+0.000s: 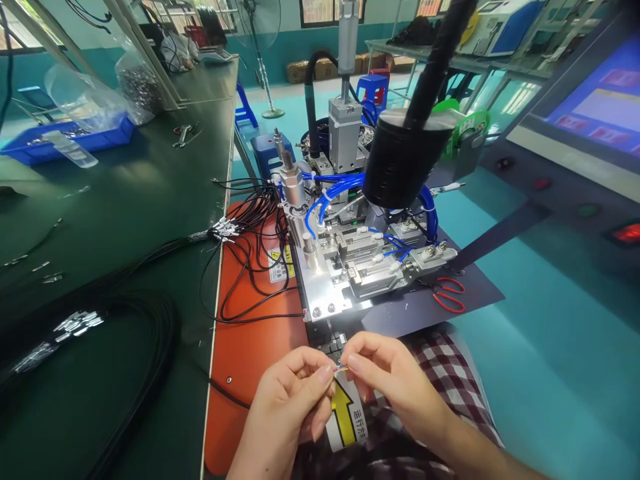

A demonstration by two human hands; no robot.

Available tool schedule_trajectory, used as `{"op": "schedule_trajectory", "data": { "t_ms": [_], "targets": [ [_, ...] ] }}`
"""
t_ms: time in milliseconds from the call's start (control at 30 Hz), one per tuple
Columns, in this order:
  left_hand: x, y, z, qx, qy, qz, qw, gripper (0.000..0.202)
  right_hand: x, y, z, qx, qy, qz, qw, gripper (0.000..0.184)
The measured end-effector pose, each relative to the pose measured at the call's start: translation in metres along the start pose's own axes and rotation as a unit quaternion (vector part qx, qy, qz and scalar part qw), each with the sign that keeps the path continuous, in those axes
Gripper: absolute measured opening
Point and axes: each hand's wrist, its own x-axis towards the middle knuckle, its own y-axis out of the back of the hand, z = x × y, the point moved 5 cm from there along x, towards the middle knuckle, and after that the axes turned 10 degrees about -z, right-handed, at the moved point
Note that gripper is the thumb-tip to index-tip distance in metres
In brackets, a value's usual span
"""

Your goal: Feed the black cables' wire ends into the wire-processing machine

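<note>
Between the fingertips of both hands are the thin coloured wires (341, 368) of a cable end. My left hand (295, 400) is closed in a pinch at their left side. A black cable (227, 393) runs from the green table toward that hand, and the palm hides where it goes. My right hand (385, 370) pinches the wires' other side between thumb and forefinger. Just beyond the hands stands a metal machine (325, 287) with cylinders and blue air tubes. Below them shows a yellow arrow label (344, 413).
A dark green table (150, 193) on the left bears bundled black cables (165, 333) and a blue tray (110, 137). Red-handled scissors (450, 295) lie right of the machine. A black lamp-like cylinder (405, 160) hangs above it; a control screen (600, 107) stands at the right.
</note>
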Motion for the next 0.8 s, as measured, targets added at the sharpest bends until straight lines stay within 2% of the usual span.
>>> {"op": "schedule_trajectory", "data": {
  "t_ms": [167, 300, 533, 700, 800],
  "targets": [
    [-0.001, -0.002, 0.007, -0.02, -0.001, -0.037, 0.999, 0.028, 0.002, -0.001, -0.004, 0.016, -0.019, -0.053, 0.998, 0.029],
    [-0.004, -0.003, 0.012, -0.043, -0.002, -0.048, 0.998, 0.028, 0.002, -0.008, -0.01, 0.044, -0.031, -0.064, 0.997, 0.035],
    [-0.007, -0.001, 0.011, -0.081, 0.003, -0.064, 0.995, 0.026, 0.001, -0.023, 0.002, 0.142, -0.031, -0.105, 0.984, 0.036],
    [-0.003, 0.003, 0.006, -0.121, 0.007, -0.104, 0.987, 0.023, 0.002, -0.031, 0.013, 0.175, -0.024, -0.093, 0.98, 0.039],
    [-0.001, 0.004, 0.005, -0.128, -0.003, -0.104, 0.986, 0.022, -0.001, -0.03, 0.015, 0.1, -0.002, -0.058, 0.993, 0.039]
  ]
}}
